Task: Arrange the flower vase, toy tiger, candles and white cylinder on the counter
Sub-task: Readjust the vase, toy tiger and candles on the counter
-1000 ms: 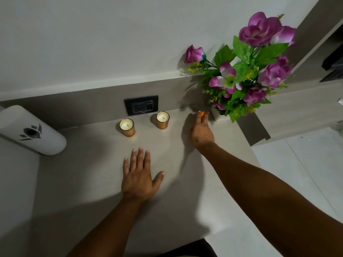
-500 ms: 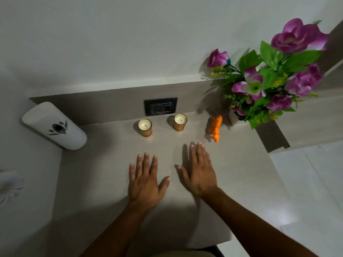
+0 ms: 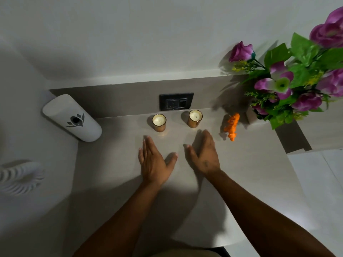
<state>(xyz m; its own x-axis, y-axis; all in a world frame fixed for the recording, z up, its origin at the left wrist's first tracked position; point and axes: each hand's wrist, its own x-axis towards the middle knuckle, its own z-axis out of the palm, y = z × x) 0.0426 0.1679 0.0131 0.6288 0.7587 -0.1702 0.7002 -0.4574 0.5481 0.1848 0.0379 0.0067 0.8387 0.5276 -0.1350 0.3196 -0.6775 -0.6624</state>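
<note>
Two gold candles stand side by side at the back of the grey counter (image 3: 250, 173), the left candle (image 3: 159, 122) and the right candle (image 3: 194, 118). An orange toy tiger (image 3: 232, 125) stands to their right. Behind it the white flower vase (image 3: 253, 116) holds purple flowers (image 3: 282, 84). A white cylinder (image 3: 72, 118) with a dark emblem stands at the far left corner. My left hand (image 3: 154, 162) and my right hand (image 3: 204, 154) rest on the counter in front of the candles, fingers extended, holding nothing.
A black wall socket (image 3: 176, 101) sits in the backsplash above the candles. A white ribbed object (image 3: 20, 176) lies at the left edge. The counter ends at the right, where a light floor (image 3: 319, 179) shows below.
My right hand let go of the toy tiger beside the vase and drew back to the counter next to my left hand. The view shifted left.
</note>
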